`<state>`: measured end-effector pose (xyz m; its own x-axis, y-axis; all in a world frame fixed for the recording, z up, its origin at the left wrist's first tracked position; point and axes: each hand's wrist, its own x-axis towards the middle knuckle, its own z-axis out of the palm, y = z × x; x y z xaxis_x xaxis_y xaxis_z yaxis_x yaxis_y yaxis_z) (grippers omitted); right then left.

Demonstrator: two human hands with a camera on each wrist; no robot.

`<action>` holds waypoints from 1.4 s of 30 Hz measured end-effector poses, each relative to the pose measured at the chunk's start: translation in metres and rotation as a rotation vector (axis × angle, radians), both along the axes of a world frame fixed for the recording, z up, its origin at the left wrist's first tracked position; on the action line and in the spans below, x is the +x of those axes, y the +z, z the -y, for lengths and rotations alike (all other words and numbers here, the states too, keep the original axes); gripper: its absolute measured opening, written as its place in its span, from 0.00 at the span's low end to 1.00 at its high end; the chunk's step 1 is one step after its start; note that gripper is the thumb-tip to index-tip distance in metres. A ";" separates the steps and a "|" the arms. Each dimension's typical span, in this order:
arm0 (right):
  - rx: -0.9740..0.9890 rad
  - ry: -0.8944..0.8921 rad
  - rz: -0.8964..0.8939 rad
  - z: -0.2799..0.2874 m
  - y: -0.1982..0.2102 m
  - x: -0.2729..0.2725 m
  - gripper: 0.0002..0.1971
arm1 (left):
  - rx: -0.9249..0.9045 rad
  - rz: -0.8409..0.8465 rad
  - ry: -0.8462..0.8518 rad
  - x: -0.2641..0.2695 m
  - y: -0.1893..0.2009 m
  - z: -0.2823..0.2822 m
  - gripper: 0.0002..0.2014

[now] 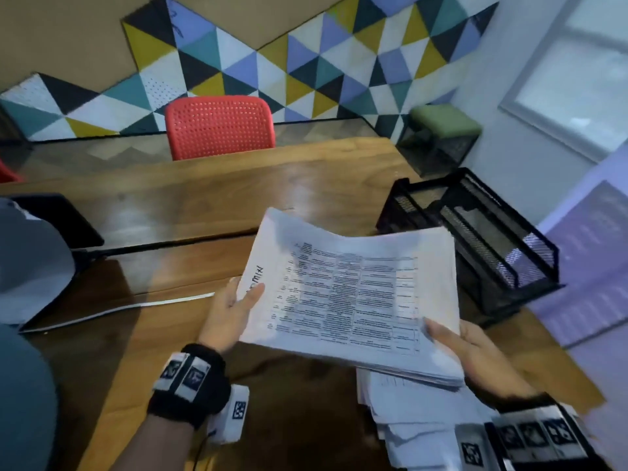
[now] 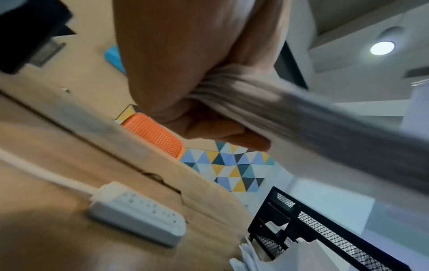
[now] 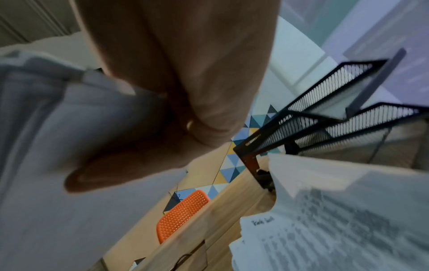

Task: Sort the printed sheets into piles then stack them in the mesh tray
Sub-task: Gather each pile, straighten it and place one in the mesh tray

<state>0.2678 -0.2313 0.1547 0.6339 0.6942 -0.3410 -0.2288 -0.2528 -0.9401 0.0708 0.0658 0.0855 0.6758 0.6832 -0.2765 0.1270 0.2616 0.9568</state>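
Both hands hold a thick stack of printed sheets (image 1: 353,294) above the wooden table (image 1: 190,205), its top page a printed table with handwriting near the left edge. My left hand (image 1: 234,311) grips the stack's left edge (image 2: 243,91), thumb on top. My right hand (image 1: 475,355) grips the near right corner (image 3: 69,113), thumb on top and fingers underneath. The black mesh tray (image 1: 475,232) with stacked tiers stands just beyond the stack at the right (image 3: 325,119). A second, loose pile of sheets (image 1: 414,413) lies on the table under the held stack (image 3: 336,220).
A red perforated chair (image 1: 219,127) stands behind the table. A white power strip (image 2: 137,212) with its cable lies on the table at the left. A dark flat object (image 1: 57,215) sits at the far left, and a green-topped stool (image 1: 441,130) stands by the wall.
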 end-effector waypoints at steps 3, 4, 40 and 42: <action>0.025 -0.053 0.044 0.012 0.007 0.007 0.21 | 0.121 0.041 -0.018 0.030 0.019 0.003 0.09; 0.061 -0.107 0.053 0.016 0.011 0.010 0.18 | 0.146 0.032 -0.026 0.042 0.026 0.004 0.09; -0.655 -0.467 0.514 0.100 -0.080 0.180 0.12 | -0.281 -0.672 0.248 0.203 -0.118 0.174 0.37; -0.731 -0.403 0.364 0.108 -0.111 0.165 0.08 | -0.246 -0.583 0.242 0.197 -0.117 0.183 0.26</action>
<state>0.4332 -0.3392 0.0442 0.9363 0.0863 -0.3404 -0.1495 -0.7792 -0.6086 0.2678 -0.1167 -0.0316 0.2043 0.6671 -0.7164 0.5148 0.5493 0.6583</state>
